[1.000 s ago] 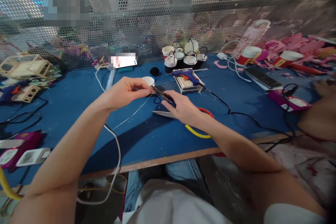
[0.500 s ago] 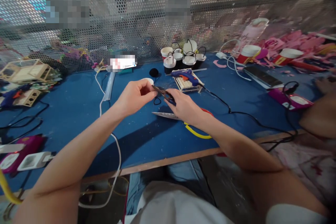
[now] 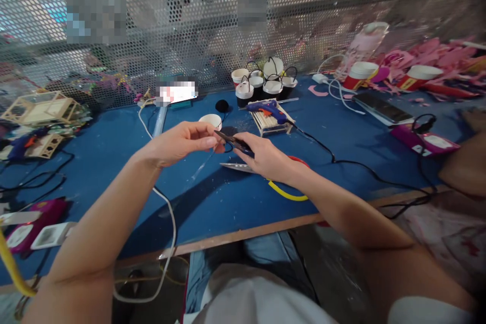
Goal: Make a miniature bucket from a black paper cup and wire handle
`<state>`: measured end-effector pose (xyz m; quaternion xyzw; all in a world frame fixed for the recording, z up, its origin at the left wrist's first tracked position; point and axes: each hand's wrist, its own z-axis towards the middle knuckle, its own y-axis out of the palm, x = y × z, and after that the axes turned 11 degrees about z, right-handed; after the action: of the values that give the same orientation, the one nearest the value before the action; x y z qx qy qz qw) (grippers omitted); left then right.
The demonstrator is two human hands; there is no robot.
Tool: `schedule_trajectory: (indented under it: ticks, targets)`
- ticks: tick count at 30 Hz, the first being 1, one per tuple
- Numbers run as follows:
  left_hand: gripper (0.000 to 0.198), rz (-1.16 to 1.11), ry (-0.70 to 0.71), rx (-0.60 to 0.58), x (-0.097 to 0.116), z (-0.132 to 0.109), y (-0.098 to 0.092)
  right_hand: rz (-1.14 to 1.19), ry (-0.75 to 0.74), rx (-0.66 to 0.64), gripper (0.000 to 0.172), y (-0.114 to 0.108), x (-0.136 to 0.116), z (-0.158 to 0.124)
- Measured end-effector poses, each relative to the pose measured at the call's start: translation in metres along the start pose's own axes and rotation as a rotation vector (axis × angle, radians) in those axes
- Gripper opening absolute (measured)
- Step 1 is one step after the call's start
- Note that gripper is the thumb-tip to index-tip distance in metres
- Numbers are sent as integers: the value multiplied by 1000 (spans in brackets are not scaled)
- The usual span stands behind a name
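Observation:
My left hand (image 3: 178, 143) is raised over the blue table (image 3: 114, 162), fingers pinched on a thin clear strip (image 3: 203, 164) that hangs down to the left. My right hand (image 3: 266, 158) grips small dark scissors (image 3: 232, 142), whose blades point left and meet the left fingertips. Just behind the hands stands a small white cup (image 3: 211, 121). Under the right hand lie a flat silvery blade-shaped piece (image 3: 233, 166) and a red and yellow loop (image 3: 288, 193).
A blue glue gun (image 3: 268, 108) rests on a tray of sticks, its black cord running right. Several black-and-white cups with wire handles (image 3: 264, 83) stand at the back by the perforated metal screen. Wooden frames sit far left; another person's arm (image 3: 463, 162) is at right.
My left hand shifted slightly left and back and the strip swung with it. The white cup behind came into view. My right hand stayed almost still with the scissors.

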<state>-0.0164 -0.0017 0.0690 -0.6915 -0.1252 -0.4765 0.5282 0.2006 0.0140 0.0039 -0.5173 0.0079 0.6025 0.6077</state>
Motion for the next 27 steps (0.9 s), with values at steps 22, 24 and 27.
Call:
schedule_trajectory:
  ticks: [22, 24, 27]
  targets:
    - [33, -336, -25, -182, -21, 3, -12, 24, -3, 28, 24, -4, -3, 1]
    - [34, -348, -11, -243, -29, 6, -13, 33, -28, 5, 25, -2, -1, 1]
    - [35, -306, 2, -280, -32, 11, -8, 38, -42, -31, 26, -1, 2, 1]
